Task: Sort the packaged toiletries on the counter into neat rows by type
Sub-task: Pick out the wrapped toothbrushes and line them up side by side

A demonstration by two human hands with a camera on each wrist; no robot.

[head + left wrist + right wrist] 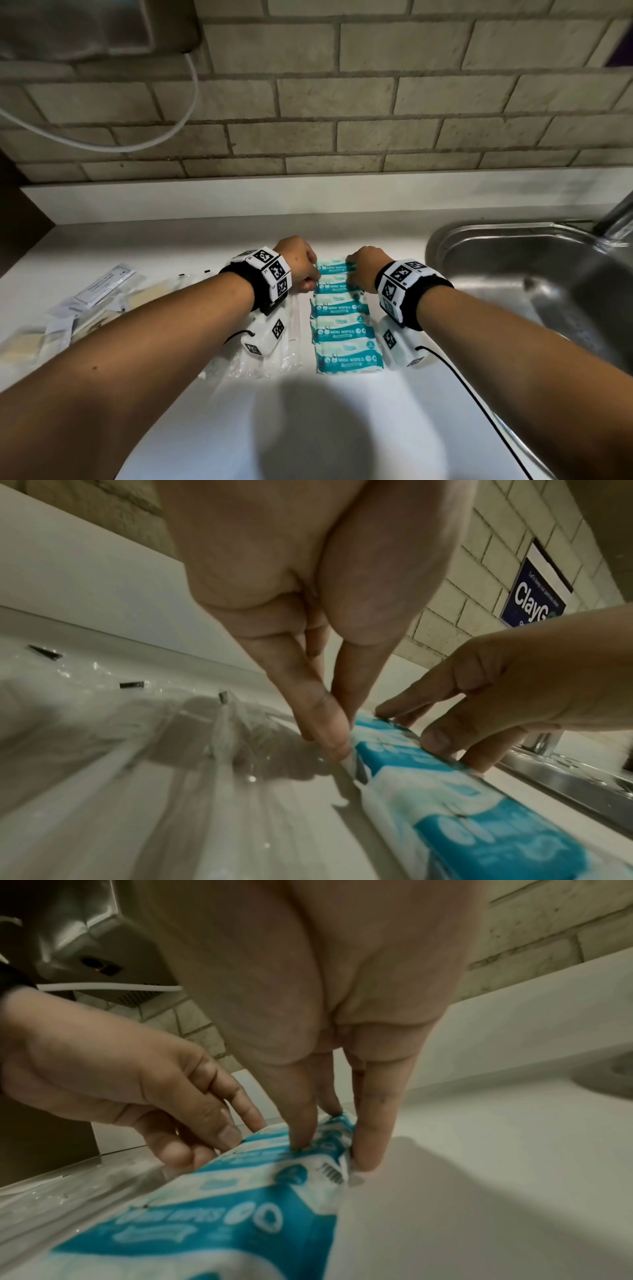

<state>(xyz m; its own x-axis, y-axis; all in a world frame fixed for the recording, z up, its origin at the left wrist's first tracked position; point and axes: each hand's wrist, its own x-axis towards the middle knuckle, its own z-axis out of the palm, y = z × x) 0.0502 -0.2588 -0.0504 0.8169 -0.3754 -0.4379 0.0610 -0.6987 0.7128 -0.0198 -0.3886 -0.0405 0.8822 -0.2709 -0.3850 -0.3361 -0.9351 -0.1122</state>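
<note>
Several teal-and-white mini wipes packs (342,330) lie in one column on the white counter (342,428). Both hands are on the farthest pack (334,268). My left hand (303,269) pinches its left end, thumb and fingers meeting at the white seam (346,725). My right hand (363,270) pinches the crimped right end (337,1171), thumb on top and a finger (369,1139) down the outside. The wrist views show each hand from the other side: the right hand (445,739) and the left hand (212,1139).
Clear-wrapped items (274,346) lie just left of the wipes column. More flat packets (92,301) are heaped at the far left. A steel sink (513,240) and tap (616,212) are on the right, and a brick wall (342,102) runs behind.
</note>
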